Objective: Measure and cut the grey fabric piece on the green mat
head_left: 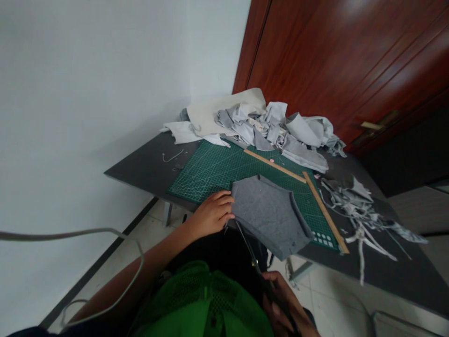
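Note:
A piece of grey fabric point(268, 210), many-sided with some curled edges, lies on the green cutting mat point(210, 166) and hangs over the table's near edge. My left hand point(213, 213) grips its left corner, the fingers bent along the edge. Low in the view, my right hand point(286, 304) is wrapped around the dark handles of what look like scissors point(248, 243). Their long blades point up and left, the tips close to the fabric's lower left edge beside my left hand. I cannot tell whether the blades touch the cloth.
Two wooden rulers point(275, 166) lie on the mat. Behind them is a heap of white and grey fabric scraps point(242, 119); more scraps point(351, 196) lie right on the dark table point(136, 168). A cable point(105, 230) crosses at left. A green mesh cap point(182, 299) fills the bottom.

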Action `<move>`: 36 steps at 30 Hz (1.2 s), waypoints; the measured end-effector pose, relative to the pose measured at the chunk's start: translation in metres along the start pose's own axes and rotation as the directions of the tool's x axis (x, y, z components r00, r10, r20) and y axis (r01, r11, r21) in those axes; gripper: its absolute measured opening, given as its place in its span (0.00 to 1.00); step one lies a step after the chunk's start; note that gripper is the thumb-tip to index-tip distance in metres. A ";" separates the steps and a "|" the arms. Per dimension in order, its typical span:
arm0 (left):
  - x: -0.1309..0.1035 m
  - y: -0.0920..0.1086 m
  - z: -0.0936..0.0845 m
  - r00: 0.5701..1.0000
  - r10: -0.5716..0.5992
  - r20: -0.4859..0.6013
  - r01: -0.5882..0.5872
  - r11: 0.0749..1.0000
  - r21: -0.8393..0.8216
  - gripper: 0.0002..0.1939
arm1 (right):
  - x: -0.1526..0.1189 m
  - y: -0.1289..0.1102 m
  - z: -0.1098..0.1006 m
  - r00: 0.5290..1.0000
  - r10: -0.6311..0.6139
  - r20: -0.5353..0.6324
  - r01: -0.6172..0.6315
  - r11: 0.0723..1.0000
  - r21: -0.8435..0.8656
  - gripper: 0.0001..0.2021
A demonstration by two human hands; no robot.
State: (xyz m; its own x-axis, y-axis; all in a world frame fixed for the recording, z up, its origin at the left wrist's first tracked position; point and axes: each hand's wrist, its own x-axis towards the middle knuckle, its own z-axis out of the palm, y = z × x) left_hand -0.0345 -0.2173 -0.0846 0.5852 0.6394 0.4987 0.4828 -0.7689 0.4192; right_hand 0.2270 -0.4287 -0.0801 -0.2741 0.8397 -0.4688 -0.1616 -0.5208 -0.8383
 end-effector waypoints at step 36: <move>-0.017 -0.016 -0.006 1.000 0.026 -0.011 -0.027 0.996 -0.088 0.14 | 0.038 -0.012 0.007 0.992 -0.024 0.127 0.010 0.994 0.110 0.26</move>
State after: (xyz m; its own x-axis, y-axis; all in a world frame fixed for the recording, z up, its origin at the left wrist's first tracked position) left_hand -0.0564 -0.2158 -0.0955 0.5902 0.6195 0.5176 0.4081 -0.7822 0.4708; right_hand 0.2124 -0.3918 -0.0859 -0.3880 0.8258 -0.4092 -0.2678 -0.5259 -0.8073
